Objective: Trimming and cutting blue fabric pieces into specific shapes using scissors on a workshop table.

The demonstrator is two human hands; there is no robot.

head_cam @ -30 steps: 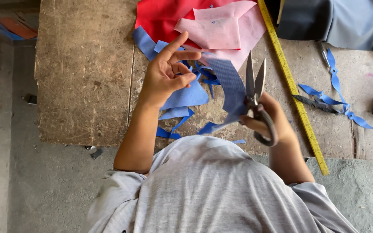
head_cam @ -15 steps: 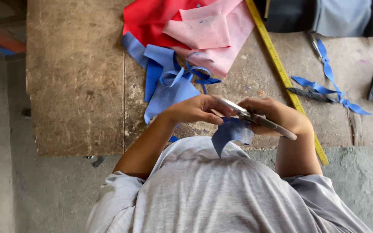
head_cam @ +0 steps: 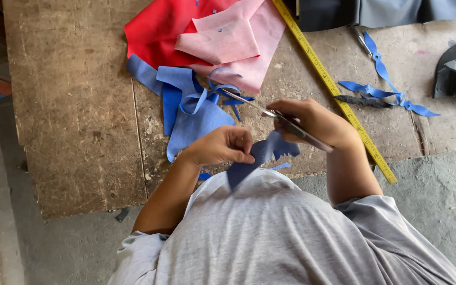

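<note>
A small blue fabric piece point(head_cam: 262, 158) is pinched in the closed left hand point(head_cam: 220, 146) just above the lap, while scissors point(head_cam: 270, 113) are gripped in the closed right hand point(head_cam: 315, 122). With the blades so near the pinching fingers, a nick or crooked cut is risked if the cloth slips

Blue fabric piece point(head_cam: 257, 158), plain mid-blue, pinched in left hand point(head_cam: 220, 146). Scissors point(head_cam: 273, 115) silver-grey metal, in right hand point(head_cam: 315, 122). Heap of blue scraps point(head_cam: 188, 105), same plain blue, curled strips among them. Red cloth point(head_cam: 157, 29), solid bright red. Pink cloth point(head_cam: 233, 42), pale pink, few tiny blue specks. Measuring stick point(head_cam: 333, 89) yellow with dark markings. Blue ribbon strips point(head_cam: 383, 87), glossy, darker blue. Work table point(head_cam: 75, 105) worn brown, scuffed and blotchy. Shirt point(head_cam: 286, 232) heathered light grey. Floor point(head_cam: 439, 200) dull grey.
</note>
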